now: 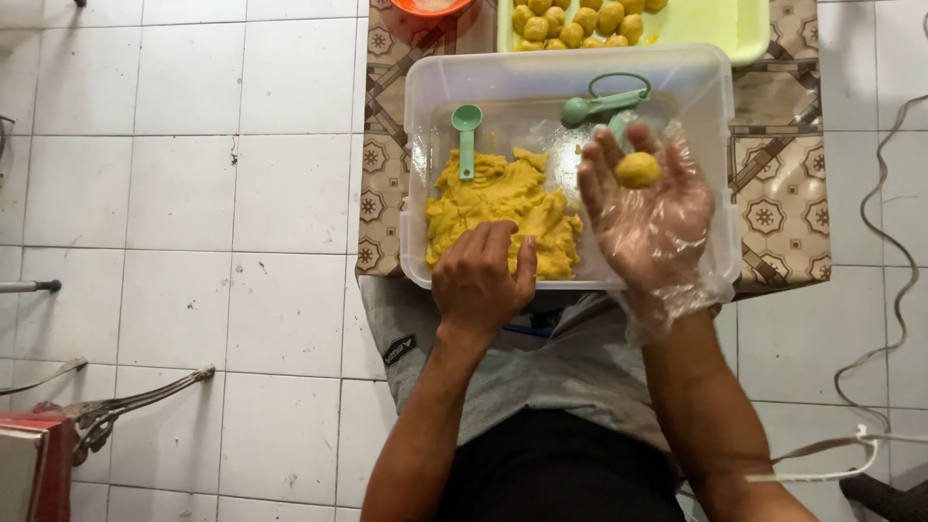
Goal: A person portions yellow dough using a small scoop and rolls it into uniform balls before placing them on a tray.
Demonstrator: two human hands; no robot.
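Observation:
A clear plastic tub (421,174) sits in front of me, holding a mass of yellow dough (498,203). My left hand (481,280) is bare and rests palm down on the near edge of the dough, fingers curled. My right hand (643,208) wears a clear plastic glove and is held palm up over the tub's right side. A small round yellow dough ball (638,170) lies on its fingers. A green measuring spoon (467,135) is stuck in the dough, and a ring of green measuring spoons (604,100) lies at the tub's far side.
Beyond the tub a pale green tray (715,24) holds several finished yellow balls (575,21). An orange bowl (432,6) stands at the top. A patterned mat (783,193) lies under everything on white floor tiles. A cable (884,242) runs at the right, metal tongs (145,396) at the lower left.

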